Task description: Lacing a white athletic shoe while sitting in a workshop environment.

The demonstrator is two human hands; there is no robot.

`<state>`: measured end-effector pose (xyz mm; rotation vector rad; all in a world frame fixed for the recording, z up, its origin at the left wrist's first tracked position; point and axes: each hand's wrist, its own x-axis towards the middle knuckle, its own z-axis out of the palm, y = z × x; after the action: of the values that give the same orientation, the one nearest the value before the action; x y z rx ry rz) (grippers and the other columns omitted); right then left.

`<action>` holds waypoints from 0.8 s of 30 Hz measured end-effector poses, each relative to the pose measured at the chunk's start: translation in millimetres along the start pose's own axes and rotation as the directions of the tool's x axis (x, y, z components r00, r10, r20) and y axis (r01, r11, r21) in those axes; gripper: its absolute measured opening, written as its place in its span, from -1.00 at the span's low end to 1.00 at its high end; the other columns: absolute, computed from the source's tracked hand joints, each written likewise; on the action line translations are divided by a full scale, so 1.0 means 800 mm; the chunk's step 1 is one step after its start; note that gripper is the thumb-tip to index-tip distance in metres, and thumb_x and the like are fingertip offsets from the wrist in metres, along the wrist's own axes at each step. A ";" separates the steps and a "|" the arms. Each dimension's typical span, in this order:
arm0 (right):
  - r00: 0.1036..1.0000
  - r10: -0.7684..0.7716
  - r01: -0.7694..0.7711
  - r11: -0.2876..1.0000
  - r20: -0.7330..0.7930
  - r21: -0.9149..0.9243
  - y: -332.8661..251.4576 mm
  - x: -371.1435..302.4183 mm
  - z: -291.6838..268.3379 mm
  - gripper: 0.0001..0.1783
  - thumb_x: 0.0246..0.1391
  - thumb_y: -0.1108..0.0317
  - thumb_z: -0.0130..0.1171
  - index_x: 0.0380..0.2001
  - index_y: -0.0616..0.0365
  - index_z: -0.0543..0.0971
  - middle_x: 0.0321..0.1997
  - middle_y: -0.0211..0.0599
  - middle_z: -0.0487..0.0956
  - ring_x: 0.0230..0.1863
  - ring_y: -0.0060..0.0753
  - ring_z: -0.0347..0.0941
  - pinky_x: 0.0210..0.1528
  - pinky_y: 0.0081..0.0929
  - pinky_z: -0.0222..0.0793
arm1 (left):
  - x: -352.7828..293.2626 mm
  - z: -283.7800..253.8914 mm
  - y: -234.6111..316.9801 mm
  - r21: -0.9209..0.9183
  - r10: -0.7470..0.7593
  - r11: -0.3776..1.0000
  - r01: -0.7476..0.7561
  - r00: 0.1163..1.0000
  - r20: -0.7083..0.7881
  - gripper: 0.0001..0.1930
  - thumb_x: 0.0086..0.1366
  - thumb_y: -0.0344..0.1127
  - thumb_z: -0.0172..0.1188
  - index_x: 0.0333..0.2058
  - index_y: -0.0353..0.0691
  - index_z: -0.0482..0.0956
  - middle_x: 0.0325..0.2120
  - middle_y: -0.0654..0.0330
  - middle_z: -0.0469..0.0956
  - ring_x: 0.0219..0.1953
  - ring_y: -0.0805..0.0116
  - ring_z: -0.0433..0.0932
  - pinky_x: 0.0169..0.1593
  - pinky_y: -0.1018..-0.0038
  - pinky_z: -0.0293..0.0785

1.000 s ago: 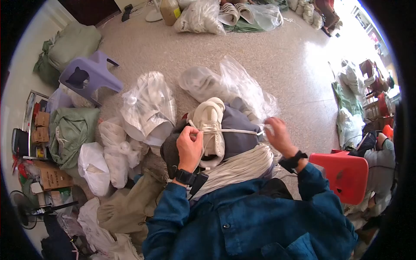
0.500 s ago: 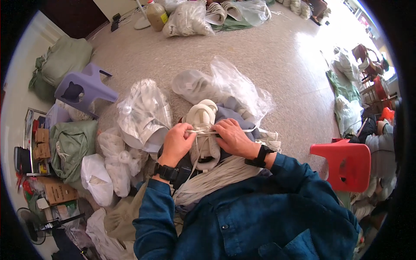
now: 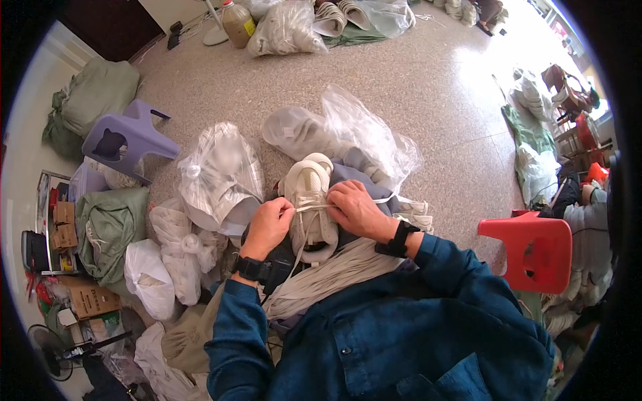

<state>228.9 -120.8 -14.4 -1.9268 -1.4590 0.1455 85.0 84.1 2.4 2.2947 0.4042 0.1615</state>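
Here, both hands pinched on a white lace (image 3: 309, 208) over a cream shoe (image 3: 309, 204); left hand (image 3: 269, 226), right hand (image 3: 354, 208); plastic bags (image 3: 221, 174) crowding left, bare floor (image 3: 428, 87) beyond

Speckled stone floor (image 3: 428, 87), clear plastic bags (image 3: 221, 170), purple stool (image 3: 127, 140), red stool (image 3: 535, 250), green sacks (image 3: 110, 230)
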 end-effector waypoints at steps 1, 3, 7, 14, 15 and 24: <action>1.000 -0.001 0.001 1.000 -0.008 0.017 0.001 0.000 0.000 -0.82 0.01 0.36 0.21 -0.31 0.18 0.53 -0.24 -0.18 0.49 -0.07 -0.05 0.41 0.12 -0.12 0.24 | 0.001 -0.002 -0.001 -0.124 -0.077 0.988 0.088 0.993 0.084 -0.82 0.32 -0.29 0.20 -0.32 -0.30 0.61 -0.53 0.15 0.59 -0.44 0.24 0.56 -0.30 0.38 0.46; 1.000 0.002 -0.002 1.000 -0.012 0.029 0.003 0.000 0.001 -0.83 0.02 0.36 0.21 -0.32 0.18 0.53 -0.25 -0.19 0.50 -0.08 -0.05 0.42 0.11 -0.13 0.24 | -0.001 -0.005 -0.001 -0.237 -0.144 0.954 0.183 0.974 0.175 -0.81 0.35 -0.28 0.18 -0.32 -0.32 0.61 -0.52 0.25 0.58 -0.43 0.36 0.53 -0.27 0.43 0.44; 0.999 0.027 -0.028 0.998 0.018 0.054 0.008 -0.002 -0.002 -0.88 0.05 0.38 0.23 -0.38 0.16 0.51 -0.22 -0.25 0.53 -0.09 -0.11 0.42 0.09 -0.19 0.23 | -0.008 -0.006 0.008 -0.798 -0.115 0.501 0.334 0.940 0.321 -0.81 0.40 -0.28 0.18 -0.25 -0.29 0.63 -0.34 0.30 0.58 -0.29 0.54 0.47 -0.16 0.57 0.38; 1.000 0.009 -0.010 0.998 0.020 0.058 0.004 0.001 -0.006 -0.88 0.05 0.38 0.23 -0.39 0.17 0.51 -0.20 -0.23 0.53 -0.08 -0.10 0.42 0.09 -0.19 0.23 | -0.013 0.016 0.030 -0.471 -0.168 0.879 0.079 0.974 -0.150 -0.70 0.23 -0.17 0.39 -0.22 -0.28 0.62 -0.24 0.26 0.57 -0.19 0.44 0.48 -0.07 0.53 0.37; 1.000 0.015 -0.016 0.999 0.022 0.045 0.005 0.001 -0.006 -0.88 0.05 0.38 0.23 -0.39 0.17 0.51 -0.20 -0.22 0.53 -0.08 -0.09 0.42 0.09 -0.19 0.23 | -0.017 0.018 0.037 -0.316 -0.082 0.948 0.032 0.986 -0.145 -0.64 0.09 -0.16 0.47 -0.25 -0.27 0.62 -0.26 0.22 0.54 -0.20 0.28 0.51 -0.06 0.44 0.37; 0.999 -0.026 0.027 0.999 -0.024 0.042 0.004 0.002 -0.002 -0.85 0.03 0.36 0.21 -0.35 0.19 0.55 -0.27 -0.20 0.50 -0.11 -0.06 0.42 0.07 -0.15 0.24 | -0.019 0.042 0.041 0.398 0.220 0.907 -0.140 0.962 -0.164 -0.85 0.02 -0.38 0.37 -0.40 -0.18 0.61 -0.35 0.18 0.47 -0.17 0.14 0.47 0.03 0.20 0.26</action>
<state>233.0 -120.9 -14.5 -1.8681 -1.4543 0.1404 86.5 34.7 3.9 2.7162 0.3489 0.4522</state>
